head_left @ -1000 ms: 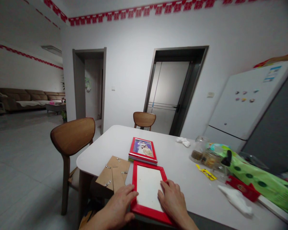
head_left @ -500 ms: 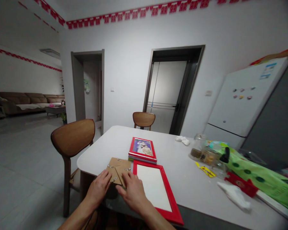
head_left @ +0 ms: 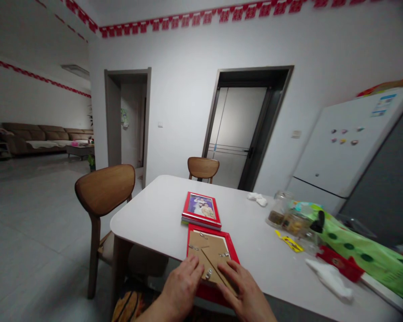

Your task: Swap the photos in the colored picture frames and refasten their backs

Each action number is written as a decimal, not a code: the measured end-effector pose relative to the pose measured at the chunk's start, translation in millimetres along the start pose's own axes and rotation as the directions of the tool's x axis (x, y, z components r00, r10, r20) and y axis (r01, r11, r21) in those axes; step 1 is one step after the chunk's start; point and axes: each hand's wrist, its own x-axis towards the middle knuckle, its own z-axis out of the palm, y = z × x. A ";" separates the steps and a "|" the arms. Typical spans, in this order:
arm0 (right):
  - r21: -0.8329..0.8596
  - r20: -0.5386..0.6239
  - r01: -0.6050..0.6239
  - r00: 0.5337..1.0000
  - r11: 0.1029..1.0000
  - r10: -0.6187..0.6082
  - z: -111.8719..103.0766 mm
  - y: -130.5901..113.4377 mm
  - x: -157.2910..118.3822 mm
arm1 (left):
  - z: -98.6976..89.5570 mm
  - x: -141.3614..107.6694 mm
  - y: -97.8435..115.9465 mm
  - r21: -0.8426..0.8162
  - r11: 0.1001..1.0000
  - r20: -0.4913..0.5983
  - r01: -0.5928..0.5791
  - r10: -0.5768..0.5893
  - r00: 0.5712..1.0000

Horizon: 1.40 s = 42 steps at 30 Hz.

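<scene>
A brown picture-frame backing board [head_left: 201, 258] with metal clips and a stand flap lies over, or just above, the red picture frame [head_left: 234, 251]. I cannot tell whether the board touches it. My left hand [head_left: 184, 284] grips the board's near left edge, fingers on top. My right hand [head_left: 246, 290] holds its near right side, thumb at the lower edge. A strip of the white sheet shows beyond the board's far right edge. Just past the frame, a red framed photo [head_left: 201, 208] lies on a small stack.
The white table [head_left: 147, 212] has a rounded corner at left. At right are glass jars [head_left: 278, 208], a yellow packet [head_left: 290, 241], crumpled white tissue [head_left: 258, 198], a red box [head_left: 340, 264] and a green bag [head_left: 366, 250]. Wooden chairs [head_left: 105, 190] stand at left and behind.
Both hands have carried the backing board to the right, from beside the red frame to over it. It now covers most of the white sheet.
</scene>
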 end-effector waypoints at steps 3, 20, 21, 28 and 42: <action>-0.071 0.008 -0.012 1.000 0.997 0.012 -3.2 17.1 -3.7 | 8.8 10.5 9.4 -0.036 0.999 0.044 0.019 -0.017 0.999; -0.261 0.013 0.100 0.995 0.960 -0.100 18.2 18.7 -0.6 | 4.8 -4.3 -4.7 -0.142 0.988 0.224 0.066 -0.033 0.974; -0.269 0.028 0.118 0.993 0.956 -0.114 18.2 16.3 -2.2 | 5.3 -5.1 -5.6 -0.140 0.988 0.233 0.072 -0.038 0.972; -0.237 0.264 0.291 0.937 0.927 -0.227 17.1 -0.5 -6.5 | 1.3 -2.7 -6.8 -0.126 0.987 0.265 0.101 -0.065 0.962; -0.193 0.324 0.346 0.906 0.918 -0.273 13.7 3.3 1.3 | -1.1 2.4 -8.2 -0.107 0.984 0.311 0.139 -0.100 0.945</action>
